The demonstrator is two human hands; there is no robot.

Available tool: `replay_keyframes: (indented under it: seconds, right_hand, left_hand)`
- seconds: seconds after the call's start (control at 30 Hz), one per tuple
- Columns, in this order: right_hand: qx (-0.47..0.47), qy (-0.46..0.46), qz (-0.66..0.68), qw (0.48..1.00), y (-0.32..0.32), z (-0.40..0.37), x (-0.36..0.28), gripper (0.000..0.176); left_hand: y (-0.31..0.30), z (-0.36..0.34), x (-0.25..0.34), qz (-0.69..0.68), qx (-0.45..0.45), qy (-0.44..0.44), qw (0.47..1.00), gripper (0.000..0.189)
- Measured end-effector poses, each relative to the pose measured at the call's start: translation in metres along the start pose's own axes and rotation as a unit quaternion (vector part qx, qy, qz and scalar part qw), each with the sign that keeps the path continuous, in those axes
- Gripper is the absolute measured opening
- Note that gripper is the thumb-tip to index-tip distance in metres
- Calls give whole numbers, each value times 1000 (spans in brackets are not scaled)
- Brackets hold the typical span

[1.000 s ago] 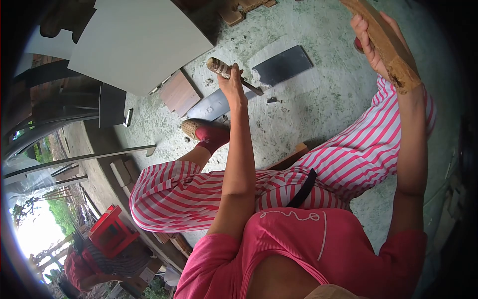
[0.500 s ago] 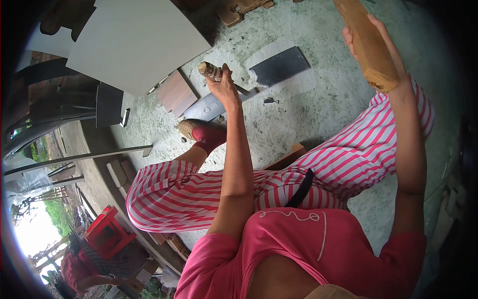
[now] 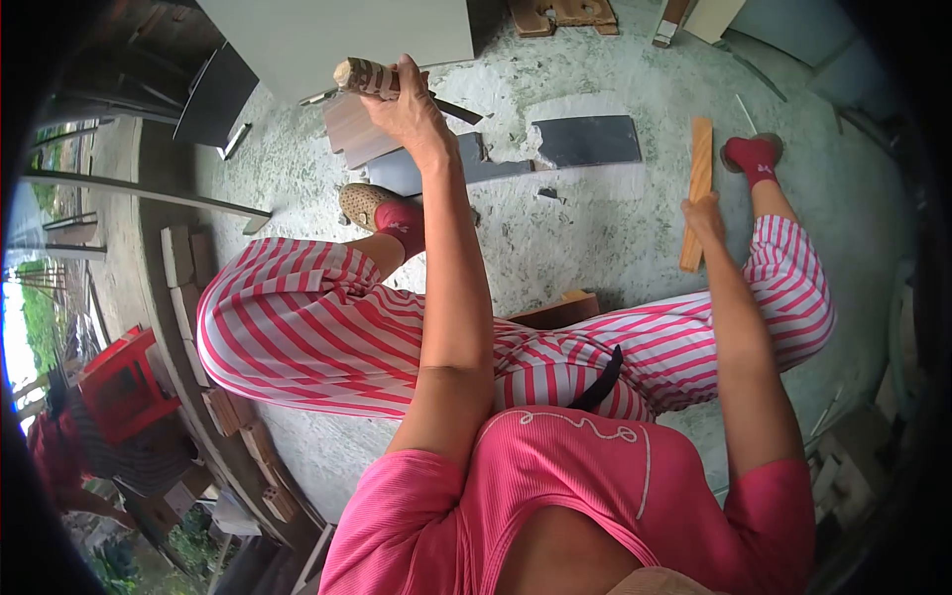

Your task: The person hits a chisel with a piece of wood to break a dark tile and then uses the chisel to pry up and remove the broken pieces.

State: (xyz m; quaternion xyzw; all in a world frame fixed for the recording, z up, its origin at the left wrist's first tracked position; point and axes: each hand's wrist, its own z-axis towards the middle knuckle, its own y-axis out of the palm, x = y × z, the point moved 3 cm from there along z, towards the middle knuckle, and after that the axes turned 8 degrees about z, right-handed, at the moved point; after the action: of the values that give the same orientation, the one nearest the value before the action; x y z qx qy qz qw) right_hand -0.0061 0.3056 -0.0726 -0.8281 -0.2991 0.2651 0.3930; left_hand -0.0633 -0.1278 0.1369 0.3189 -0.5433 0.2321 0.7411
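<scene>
two hands busy, one thing in each. my left hand (image 3: 407, 104) is raised at arm's length, fingers curled tight round the wrapped handle of a knife (image 3: 369, 75). the butt of the handle sticks out to the left of my fist and the dark blade pokes out to the right.

my right hand (image 3: 706, 213) is lower and out to the right, closed on a wooden strip (image 3: 698, 164). the grip sits toward the strip's near end; the long part runs away from me and ends just beside my red sock (image 3: 752, 157). whether the strip touches the ground i cannot tell.

below: pale green concrete floor (image 3: 595, 238), rough and chipped. dark slabs (image 3: 590, 141) lie flat between my feet. my other foot wears a woven shoe (image 3: 362, 203). a white board (image 3: 337, 35) lies behind the knife. a wood block (image 3: 555, 309) shows under my striped leg. far left, a red stool (image 3: 119, 382), with another person (image 3: 55, 451) in red near it.
</scene>
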Motion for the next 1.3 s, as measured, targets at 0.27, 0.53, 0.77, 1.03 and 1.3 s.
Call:
replay_keyframes:
  seconds: [0.27,0.53,0.77,1.03,1.3]
  right_hand:
    - [-58,13,-139,988,27,44,5,76]
    - [23,-186,-105,977,53,2,-117,79]
    - [114,-177,-111,971,58,19,-106,77]
    - [258,1,10,966,21,52,-47,90]
    - [105,195,131,966,40,46,-9,111]
  left_hand:
    - [-41,19,-12,24,64,8,998,21]
    - [-51,22,-32,28,75,0,997,22]
    - [-35,-4,-83,86,21,-88,992,21]
    - [-14,-56,-115,160,9,-118,980,26]
    - [-15,-73,-118,201,3,-117,973,35]
